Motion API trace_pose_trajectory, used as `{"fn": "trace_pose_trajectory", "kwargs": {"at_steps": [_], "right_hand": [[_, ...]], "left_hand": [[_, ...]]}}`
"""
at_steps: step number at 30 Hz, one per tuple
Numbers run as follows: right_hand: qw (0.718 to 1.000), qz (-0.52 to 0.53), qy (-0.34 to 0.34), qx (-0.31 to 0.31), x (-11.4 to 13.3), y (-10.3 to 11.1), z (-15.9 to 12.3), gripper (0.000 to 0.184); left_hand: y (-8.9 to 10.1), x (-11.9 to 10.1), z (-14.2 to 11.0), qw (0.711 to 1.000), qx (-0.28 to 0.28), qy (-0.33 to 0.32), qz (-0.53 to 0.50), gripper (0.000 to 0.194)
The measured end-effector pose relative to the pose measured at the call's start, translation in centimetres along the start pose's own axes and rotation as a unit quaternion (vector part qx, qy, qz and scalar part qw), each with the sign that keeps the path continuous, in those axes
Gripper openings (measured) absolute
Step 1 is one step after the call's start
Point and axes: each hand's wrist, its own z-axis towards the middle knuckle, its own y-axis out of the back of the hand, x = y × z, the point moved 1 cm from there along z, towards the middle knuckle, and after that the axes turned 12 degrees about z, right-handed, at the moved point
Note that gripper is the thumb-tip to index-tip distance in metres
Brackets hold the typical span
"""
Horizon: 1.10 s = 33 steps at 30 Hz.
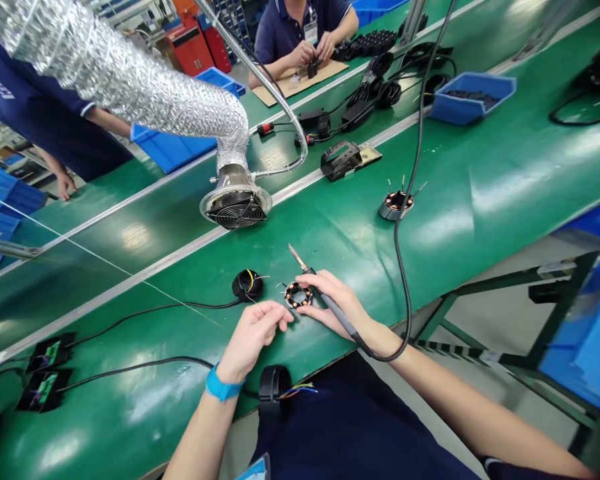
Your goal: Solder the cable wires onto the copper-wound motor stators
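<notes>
My right hand (337,303) holds a soldering iron (330,303), its bare tip pointing up and left, away from the work. The thumb and a finger of that hand also grip a small ring-shaped motor stator (298,295) with copper windings and short wire ends. My left hand (263,330), with a blue wristband, is closed in a pinch just left of the stator; what it holds, if anything, is too small to make out. Beyond it lies a round black housing (247,285) with coloured wires and a cable. Another black housing (275,385) sits at the bench edge near my body.
A fume extractor (236,207) on a silver duct hangs over the green bench (340,233). Further right are a black iron stand (341,160), a second stator (396,204) and a blue bin (473,97). The iron's cord hangs across the right. Two people work opposite.
</notes>
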Motion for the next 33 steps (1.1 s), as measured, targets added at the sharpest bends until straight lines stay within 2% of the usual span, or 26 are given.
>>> {"fn": "trace_pose_trajectory", "kwargs": {"at_steps": [2, 4, 6, 9, 12, 15, 18, 20, 22, 25, 27, 30, 33], "right_hand": [[1.000, 0.004, 0.005, -0.005, 0.0, -0.2, 0.2, 0.052], [1.000, 0.008, 0.012, -0.008, 0.3, -0.3, 0.4, 0.052], [1.000, 0.003, 0.021, 0.008, 0.9, 0.0, 0.6, 0.056], [0.998, -0.032, 0.043, 0.014, 2.5, 1.3, 1.0, 0.065], [0.985, -0.139, 0.090, -0.055, 4.3, 4.5, 1.6, 0.055], [0.938, -0.296, 0.118, -0.138, 4.4, 9.0, 2.6, 0.035], [0.893, -0.405, 0.086, -0.177, 2.2, 13.6, 3.9, 0.033], [0.881, -0.441, 0.073, -0.158, 0.1, 15.9, 4.7, 0.036], [0.877, -0.461, 0.044, -0.130, -1.8, 17.3, 5.4, 0.040], [0.879, -0.463, -0.017, -0.112, -3.3, 18.1, 6.1, 0.039], [0.883, -0.455, -0.030, -0.110, -3.7, 18.1, 6.3, 0.034], [0.892, -0.433, -0.005, -0.130, -4.2, 17.4, 6.2, 0.025], [0.906, -0.394, 0.035, -0.153, -4.1, 15.8, 5.3, 0.021]], "left_hand": [[-0.2, -0.1, 1.0, 0.997, 0.015, 0.013, -0.068, 0.044], [-0.3, -0.3, 1.6, 0.995, 0.013, 0.029, -0.094, 0.046], [-0.1, -0.4, 1.6, 0.997, -0.009, 0.037, -0.069, 0.050], [0.3, -0.1, 1.1, 0.997, -0.070, 0.022, 0.039, 0.057], [0.3, 0.6, 1.2, 0.974, -0.143, -0.026, 0.172, 0.067], [-0.7, 1.1, 2.5, 0.949, -0.165, -0.063, 0.263, 0.082], [-1.7, 1.1, 3.9, 0.936, -0.155, -0.108, 0.297, 0.060], [-1.7, 0.7, 4.6, 0.924, -0.172, -0.127, 0.316, 0.046], [-1.2, 0.1, 5.1, 0.909, -0.206, -0.128, 0.338, 0.039], [0.5, -0.7, 6.0, 0.891, -0.247, -0.119, 0.361, 0.034], [1.8, -1.2, 6.5, 0.882, -0.261, -0.114, 0.375, 0.034], [3.0, -1.4, 6.1, 0.870, -0.269, -0.107, 0.400, 0.043], [2.8, -1.2, 3.9, 0.839, -0.330, -0.125, 0.413, 0.058]]}}
